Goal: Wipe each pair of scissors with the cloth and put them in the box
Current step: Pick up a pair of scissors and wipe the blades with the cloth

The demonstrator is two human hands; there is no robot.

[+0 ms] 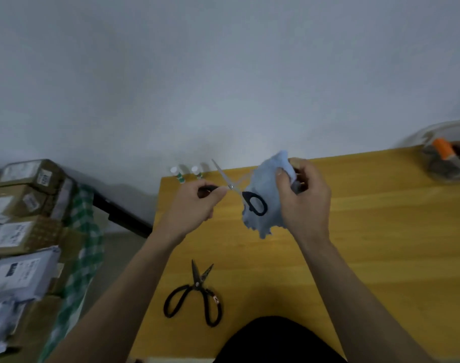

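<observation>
A yellow wooden table (354, 244) stands against a plain pale wall (223, 74), seen from the head camera looking down over both forearms.

Two pairs of scissors are in view. One pair, the silver-bladed scissors (232, 186), is held up above the table with its blades spread in a cross; the left hand (197, 205) curls round one black handle, hiding most of it, while the other handle loop shows dark against the cloth. One blade tip runs behind the light blue cloth (265, 203), which the right hand (302, 197) grips bunched between thumb and curled fingers. The second pair, the black scissors (197, 294), lies flat on the table near the person, blades slightly parted, untouched by either hand.

One clear box (449, 158) sits at the far right of the table, cut off by the frame edge and blurred; an orange item and dark shapes lie inside, too smeared to identify. Two small white-capped bottles (188, 172) stand at the table's far left corner. Left of the table, a stack of parcels (21, 218) is piled beside a green checked fabric (84, 231).
</observation>
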